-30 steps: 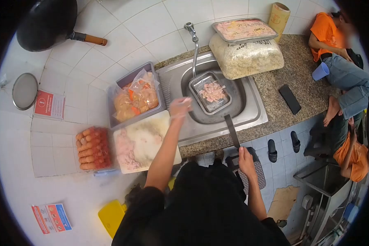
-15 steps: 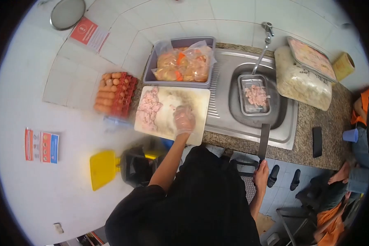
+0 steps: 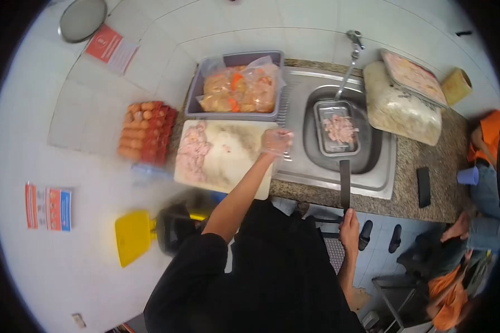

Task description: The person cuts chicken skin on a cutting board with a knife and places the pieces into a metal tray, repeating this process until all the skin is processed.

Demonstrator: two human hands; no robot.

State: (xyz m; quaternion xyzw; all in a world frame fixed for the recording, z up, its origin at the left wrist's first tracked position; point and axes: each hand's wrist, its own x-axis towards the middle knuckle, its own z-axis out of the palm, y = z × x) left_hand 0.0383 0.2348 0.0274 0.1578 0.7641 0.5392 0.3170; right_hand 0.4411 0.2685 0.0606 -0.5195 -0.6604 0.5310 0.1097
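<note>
Pink meat bits (image 3: 193, 151) piled on cutting board (image 3: 223, 155) | gloved left hand (image 3: 275, 141) pinching some at board's right edge | right hand (image 3: 349, 226) gripping knife (image 3: 345, 183)

Open steel (image 3: 303, 152) between board (image 3: 236, 158) and sink basin (image 3: 372, 150). Blocked behind by tub (image 3: 236, 86) of bags. Basin half filled by tray (image 3: 337, 129), tap (image 3: 347, 64) overhead. Knife (image 3: 345, 185) laid across the front rim. Right counter crowded by sack (image 3: 400, 111).
</note>
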